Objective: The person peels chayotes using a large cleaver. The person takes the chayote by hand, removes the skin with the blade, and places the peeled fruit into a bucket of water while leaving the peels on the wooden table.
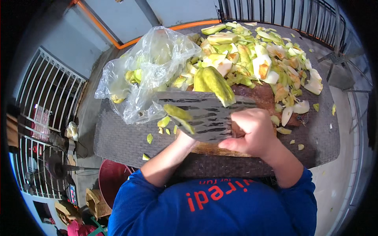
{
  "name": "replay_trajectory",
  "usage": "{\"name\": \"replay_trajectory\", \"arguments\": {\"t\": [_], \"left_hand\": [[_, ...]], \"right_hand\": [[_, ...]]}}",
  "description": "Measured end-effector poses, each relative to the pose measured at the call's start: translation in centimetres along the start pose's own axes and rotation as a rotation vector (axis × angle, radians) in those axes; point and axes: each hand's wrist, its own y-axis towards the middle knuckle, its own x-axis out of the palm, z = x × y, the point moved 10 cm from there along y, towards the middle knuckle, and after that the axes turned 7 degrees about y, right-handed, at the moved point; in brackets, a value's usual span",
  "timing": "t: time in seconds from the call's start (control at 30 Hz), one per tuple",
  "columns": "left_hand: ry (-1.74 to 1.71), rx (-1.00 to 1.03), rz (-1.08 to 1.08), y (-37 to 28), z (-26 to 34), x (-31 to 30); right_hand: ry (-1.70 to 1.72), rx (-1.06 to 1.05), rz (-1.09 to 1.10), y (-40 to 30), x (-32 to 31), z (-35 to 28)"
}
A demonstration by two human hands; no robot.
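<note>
My right hand [254,129] is closed around the handle of a broad cleaver [206,113], its streaked metal blade pointing left. My left hand [188,140] lies mostly hidden beneath the blade; whether it holds anything cannot be seen. A green peel strip [178,115] clings to the blade's left end. Just beyond the blade's upper edge is a ridged yellow-green fruit or vegetable piece [212,82]. Under the hands lies a wooden cutting board [218,150], partly covered. Behind it spreads a heap of pale green peels and cut pieces [245,59], some with brown patches.
A clear plastic bag [156,56] with green produce stands at the table's left. Small scraps dot the woven-textured table [124,132]. A red tub [113,183] and a cardboard box [96,203] are at lower left. A metal railing [283,14] runs behind the table.
</note>
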Motion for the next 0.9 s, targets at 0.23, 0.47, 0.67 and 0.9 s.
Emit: {"name": "replay_trajectory", "arguments": {"t": [0.23, 0.47, 0.67, 0.9], "left_hand": [[-0.409, -0.103, 0.029, 0.8, 0.0, 0.4], [-0.498, -0.285, -0.072, -0.7, -1.6, -1.2], [-0.464, -0.305, -0.01, -0.7, -3.0, -1.0], [-0.486, -0.309, 0.101, -0.5, -2.2, 0.0]], "right_hand": [[-0.02, -0.034, 0.029, 0.2, -1.2, 2.9], [-0.104, -0.247, -0.079, -0.3, 0.7, 0.3], [-0.075, -0.141, -0.033, -0.5, 1.2, 0.8], [-0.089, -0.084, -0.095, -0.2, 0.8, 3.0]]}}
